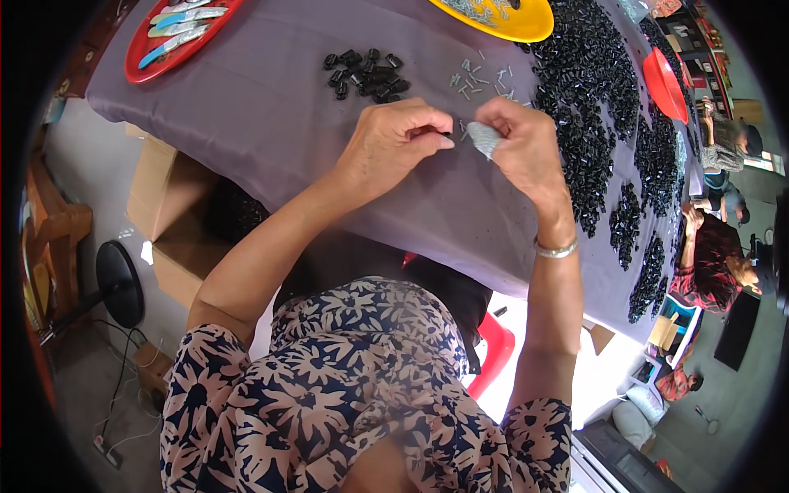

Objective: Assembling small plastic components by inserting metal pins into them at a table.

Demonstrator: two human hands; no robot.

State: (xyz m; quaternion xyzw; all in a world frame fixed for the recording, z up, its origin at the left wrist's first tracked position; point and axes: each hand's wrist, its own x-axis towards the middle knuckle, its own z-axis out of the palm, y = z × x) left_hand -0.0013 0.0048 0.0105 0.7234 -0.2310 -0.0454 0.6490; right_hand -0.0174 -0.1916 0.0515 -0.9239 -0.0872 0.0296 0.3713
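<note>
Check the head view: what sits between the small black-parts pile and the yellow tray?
Head view: a loose scatter of small silvery metal pins on the grey cloth, between the small black-parts pile and the yellow tray.

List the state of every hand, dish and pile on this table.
left hand: pinched shut on a small black part
right hand: closed on a grey piece
red tray: holds flat tools
yellow dish: holds small metal bits
small black pile: loose on cloth

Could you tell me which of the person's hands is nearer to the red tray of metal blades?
Left. The left hand works right of and below the red tray, while the right hand sits farther right, beside the black parts.
</note>
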